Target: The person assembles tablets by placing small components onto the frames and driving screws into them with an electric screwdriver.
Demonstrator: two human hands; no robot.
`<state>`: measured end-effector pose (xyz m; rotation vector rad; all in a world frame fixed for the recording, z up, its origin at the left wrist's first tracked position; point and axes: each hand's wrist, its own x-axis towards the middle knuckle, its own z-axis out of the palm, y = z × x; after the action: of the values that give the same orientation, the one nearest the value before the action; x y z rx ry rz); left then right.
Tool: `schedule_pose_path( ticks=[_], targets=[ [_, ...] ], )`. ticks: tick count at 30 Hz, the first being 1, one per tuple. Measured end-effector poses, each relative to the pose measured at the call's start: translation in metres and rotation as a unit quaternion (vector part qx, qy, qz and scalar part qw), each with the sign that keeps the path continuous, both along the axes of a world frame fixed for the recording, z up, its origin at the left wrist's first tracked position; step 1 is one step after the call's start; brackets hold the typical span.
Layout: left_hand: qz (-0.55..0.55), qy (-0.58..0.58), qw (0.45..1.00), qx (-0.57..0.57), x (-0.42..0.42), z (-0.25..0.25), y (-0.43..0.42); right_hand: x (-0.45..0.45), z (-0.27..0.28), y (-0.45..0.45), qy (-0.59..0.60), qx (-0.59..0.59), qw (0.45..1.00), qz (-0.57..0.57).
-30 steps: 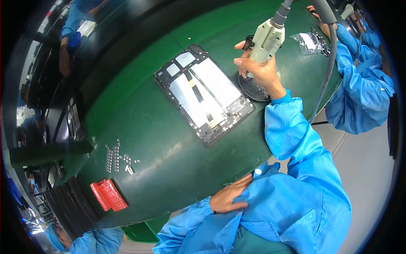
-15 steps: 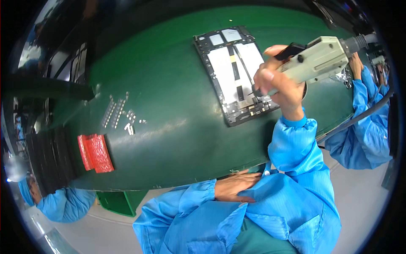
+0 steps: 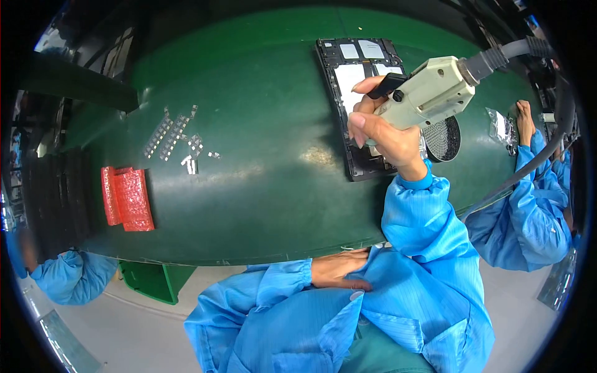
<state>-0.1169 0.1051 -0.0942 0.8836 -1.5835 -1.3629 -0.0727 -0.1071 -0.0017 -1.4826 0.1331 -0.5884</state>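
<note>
My right hand [image 3: 393,140] is wrapped round a pale cream electric screwdriver [image 3: 429,93] with a black lever and a thick corrugated cable. The tool is tilted over an opened tablet [image 3: 348,81] that lies on the green table, showing white battery panels and black inner parts. Hand and tool cover the tablet's lower right part, and the tool's tip is hidden. Right beside the hand stands a round dish [image 3: 443,140] of small dark pieces, too small to name. My left hand [image 3: 339,269] lies flat against my blue smock at the table's front edge, fingers stretched, holding nothing.
Strips of small parts [image 3: 166,137] and a red bubble-wrap pouch [image 3: 129,198] lie on the left of the green table [image 3: 261,205]. To the right are a clear plastic bag [image 3: 500,127] and a co-worker's hand [image 3: 525,121]. A grey cable [image 3: 528,168] hangs there. Below stands a green bin [image 3: 152,280].
The view has shifted, so the tablet appears further right. My right hand and the screwdriver have moved left relative to the tablet, uncovering the dish. My left hand stays in place.
</note>
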Motion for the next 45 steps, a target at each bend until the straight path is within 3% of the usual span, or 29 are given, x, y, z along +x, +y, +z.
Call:
schedule_pose_path(
  ticks=[4, 7, 16, 19, 24, 26, 27, 28, 30, 33, 40, 42, 43, 45],
  targets=[
    [-0.022, 0.016, 0.999, 0.024, -0.007, -0.014, -0.003, 0.0, -0.003, 0.001, -0.008, 0.0, 1.0, 0.002],
    [0.035, 0.023, 0.998, 0.037, -0.013, -0.024, -0.002, -0.002, -0.004, 0.003, -0.002, -0.012, 1.0, 0.015],
    [0.002, -0.041, 0.998, 0.044, -0.012, -0.03, -0.004, -0.005, -0.009, 0.011, 0.011, -0.07, 0.997, -0.007],
    [0.091, 0.063, 0.994, -0.017, -0.025, -0.024, -0.002, -0.006, 0.001, 0.009, 0.018, -0.034, 0.999, -0.026],
    [-0.169, -0.127, 0.972, 0.098, 0.007, 0.045, -0.003, -0.026, 0.01, -0.006, -0.036, -0.011, 0.99, -0.135],
    [-0.118, 0.091, 0.986, 0.076, 0.017, 0.056, -0.001, -0.035, 0.012, -0.015, -0.054, 0.001, 0.985, -0.164],
    [-0.089, 0.1, 0.989, 0.059, 0.026, 0.065, -0.008, -0.039, 0.013, -0.02, -0.07, -0.01, 0.981, -0.179],
    [0.01, 0.001, 1.0, -0.024, 0.031, 0.062, -0.014, -0.043, 0.013, -0.026, -0.085, -0.021, 0.977, -0.193],
    [0.201, -0.188, 0.941, -0.195, 0.039, 0.048, -0.029, -0.052, 0.01, -0.039, -0.105, -0.01, 0.974, -0.203],
    [0.282, -0.409, 0.831, -0.25, 0.067, 0.072, -0.069, -0.06, 0.007, -0.047, -0.104, -0.004, 0.972, -0.212],
    [0.383, -0.529, 0.727, -0.212, 0.142, 0.05, -0.144, -0.064, -0.003, -0.042, -0.028, -0.007, 0.982, -0.185],
    [0.404, -0.555, 0.701, -0.193, 0.188, 0.048, -0.177, -0.055, -0.013, -0.041, -0.083, -0.005, 0.979, -0.184],
    [0.416, -0.563, 0.692, -0.173, 0.213, 0.046, -0.193, -0.06, -0.014, -0.043, -0.03, -0.017, 0.988, -0.148],
    [0.448, -0.559, 0.691, -0.096, 0.259, 0.04, -0.216, -0.055, -0.01, -0.037, -0.074, -0.011, 0.983, -0.169]
  ],
)
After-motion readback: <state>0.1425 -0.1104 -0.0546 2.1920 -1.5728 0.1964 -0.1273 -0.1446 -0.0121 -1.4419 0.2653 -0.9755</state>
